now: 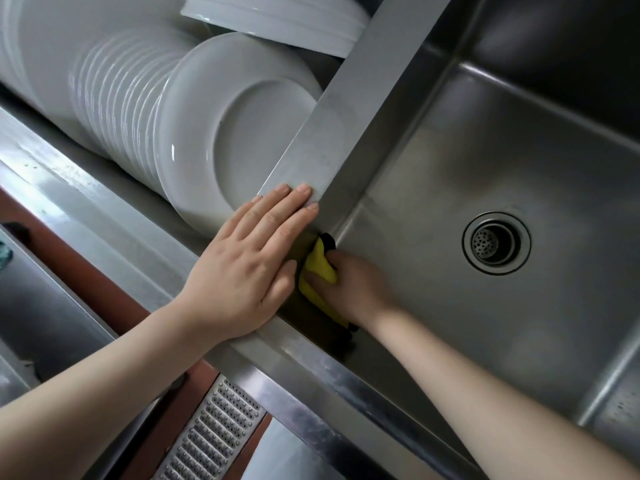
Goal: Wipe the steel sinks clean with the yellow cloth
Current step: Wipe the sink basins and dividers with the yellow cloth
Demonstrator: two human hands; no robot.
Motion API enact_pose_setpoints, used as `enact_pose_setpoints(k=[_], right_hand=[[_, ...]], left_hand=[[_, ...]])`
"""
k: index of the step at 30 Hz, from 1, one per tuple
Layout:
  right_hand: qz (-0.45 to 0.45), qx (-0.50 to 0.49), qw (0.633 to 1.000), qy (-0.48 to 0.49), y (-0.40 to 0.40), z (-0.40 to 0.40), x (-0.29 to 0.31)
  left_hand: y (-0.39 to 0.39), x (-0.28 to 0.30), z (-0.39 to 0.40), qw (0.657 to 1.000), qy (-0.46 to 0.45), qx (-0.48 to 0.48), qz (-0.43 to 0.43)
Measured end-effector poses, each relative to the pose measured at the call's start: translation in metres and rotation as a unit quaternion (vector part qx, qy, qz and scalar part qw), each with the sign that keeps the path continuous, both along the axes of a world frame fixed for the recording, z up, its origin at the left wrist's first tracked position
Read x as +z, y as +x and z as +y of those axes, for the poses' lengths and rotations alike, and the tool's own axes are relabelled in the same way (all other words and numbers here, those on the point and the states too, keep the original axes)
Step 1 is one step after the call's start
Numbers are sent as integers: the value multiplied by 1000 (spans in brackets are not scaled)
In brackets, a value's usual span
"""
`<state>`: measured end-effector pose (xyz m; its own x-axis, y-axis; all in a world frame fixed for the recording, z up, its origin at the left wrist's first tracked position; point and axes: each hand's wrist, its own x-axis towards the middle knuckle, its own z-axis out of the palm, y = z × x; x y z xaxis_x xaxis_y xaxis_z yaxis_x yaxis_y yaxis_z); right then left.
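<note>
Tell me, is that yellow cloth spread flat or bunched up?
Bunched up: the yellow cloth is crumpled in the right hand, whose grip presses it into the sink corner.

Left basin (194,39) crammed with stacked plates (221,133); right basin (485,174) open around the drain (496,242), corner blocked by both hands.

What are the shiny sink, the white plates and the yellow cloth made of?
The sink looks like brushed stainless steel: grey, dully reflective, with soft glare on its walls. The plates seem to be glazed ceramic or porcelain: plain white and glossy with bright highlights, though hard plastic can't be ruled out. The yellow cloth, held by the right hand, looks like soft fabric, maybe microfibre: matte and folding.
</note>
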<state>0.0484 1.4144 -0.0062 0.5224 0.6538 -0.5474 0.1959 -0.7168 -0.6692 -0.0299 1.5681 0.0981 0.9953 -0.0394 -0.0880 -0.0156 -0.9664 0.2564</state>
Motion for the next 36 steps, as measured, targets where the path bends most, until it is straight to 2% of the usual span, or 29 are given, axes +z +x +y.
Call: enact_pose_setpoints(k=[5,11,15,17,18,20,22,28,30,36], right_hand=[[13,-51,996,70,-7,-7,29],[47,-119,974,187,-9,-14,61],[128,-164,951,229,-11,-19,69],[207,-223,924,233,-9,-22,66],[251,-274,898,236,-7,-23,64],[335,-387,826,235,-2,-24,63],[387,-453,768,234,1,-27,63],[407,-465,727,300,-8,-28,80],[407,-455,723,324,-13,-25,84],[340,-391,810,275,-23,-6,51]], left_hand=[[0,0,1,1000,-6,-1,4],[0,1,3,1000,-15,-6,15],[0,2,3,999,-22,-12,20],[0,2,3,1000,-19,-12,19],[0,2,3,1000,-18,-11,20],[0,2,2,1000,-17,-9,20],[0,2,2,1000,-18,-7,19],[1,3,3,999,-36,-6,19],[0,3,3,999,-46,-4,19],[1,3,3,999,-42,-5,10]])
